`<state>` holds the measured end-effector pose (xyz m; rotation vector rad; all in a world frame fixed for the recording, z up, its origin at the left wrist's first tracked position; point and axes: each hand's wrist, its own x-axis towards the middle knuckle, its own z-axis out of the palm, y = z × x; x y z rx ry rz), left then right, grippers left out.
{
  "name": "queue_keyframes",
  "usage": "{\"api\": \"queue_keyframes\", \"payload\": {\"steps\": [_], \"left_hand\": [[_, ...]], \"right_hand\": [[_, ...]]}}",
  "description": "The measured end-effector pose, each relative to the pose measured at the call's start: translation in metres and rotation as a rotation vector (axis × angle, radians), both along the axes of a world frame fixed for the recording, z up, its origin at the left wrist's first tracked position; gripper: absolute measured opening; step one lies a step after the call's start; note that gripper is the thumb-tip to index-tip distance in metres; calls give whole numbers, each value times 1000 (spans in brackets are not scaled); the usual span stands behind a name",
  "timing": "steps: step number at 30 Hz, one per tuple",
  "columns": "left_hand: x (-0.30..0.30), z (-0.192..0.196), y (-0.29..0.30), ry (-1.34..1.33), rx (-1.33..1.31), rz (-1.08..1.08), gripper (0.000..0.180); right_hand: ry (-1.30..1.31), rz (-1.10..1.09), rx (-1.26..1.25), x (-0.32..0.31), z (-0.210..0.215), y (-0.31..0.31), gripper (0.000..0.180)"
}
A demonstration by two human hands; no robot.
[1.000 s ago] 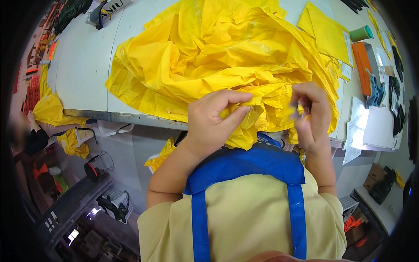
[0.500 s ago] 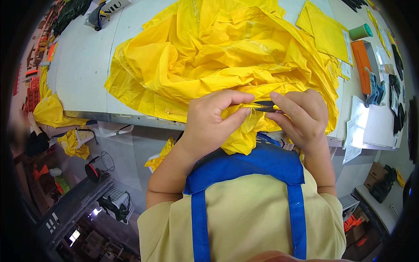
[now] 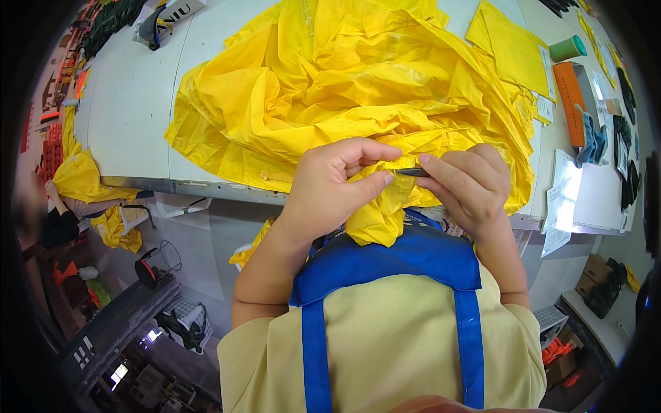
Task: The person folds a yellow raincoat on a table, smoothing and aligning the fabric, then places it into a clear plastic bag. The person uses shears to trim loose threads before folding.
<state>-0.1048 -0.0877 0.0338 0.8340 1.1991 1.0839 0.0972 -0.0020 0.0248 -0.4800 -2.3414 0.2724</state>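
A big crumpled heap of thin yellow waterproof fabric (image 3: 344, 82) spreads over the white table in front of me, and one bunched end hangs over the near edge against my blue apron (image 3: 392, 265). My left hand (image 3: 320, 182) pinches a seam of that fabric between thumb and fingers. Close beside it, my right hand (image 3: 471, 182) grips a small pair of dark thread snips (image 3: 411, 172). The blades are pressed together, their tips at the fabric by my left thumb. Most of the snips' handle is hidden in my right fingers.
Right of the heap lie a folded yellow piece (image 3: 513, 58), a green-ended roll (image 3: 569, 48), an orange box (image 3: 570, 93), blue gloves (image 3: 591, 141) and paper sheets (image 3: 561, 196). A metal strip (image 3: 206, 188) edges the table. More yellow fabric (image 3: 79, 175) lies far left, near another person's arm.
The snips' blades were apart and have come together. My right hand has shifted slightly left, toward the left hand, which keeps its pinch on the fabric.
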Motion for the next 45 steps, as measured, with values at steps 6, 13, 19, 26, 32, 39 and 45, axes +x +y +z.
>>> {"api": "queue_keyframes", "payload": {"steps": [6,13,19,26,32,39,45], "left_hand": [[4,-4,1,-30,117,81,29],[-76,18,21,342,188,714,19],[-128,75,85,-14,821,384,58],[-129,-60,23,704,244,327,13],[-83,-184,-107,1331,20,203,30],[-154,-178,-100,879,-171,330,22],[-237,48,-64,1295,98,308,25]], "right_hand": [[251,-104,-754,1,-16,-8,34],[123,54,-1015,18,-39,-5,15],[-132,254,-1326,-5,-46,-11,9],[-171,-346,-353,5,-101,24,18],[-383,-178,-335,17,-96,-37,23],[-318,-597,-410,48,-145,11,12],[-15,-567,-892,158,-11,64,18]]}}
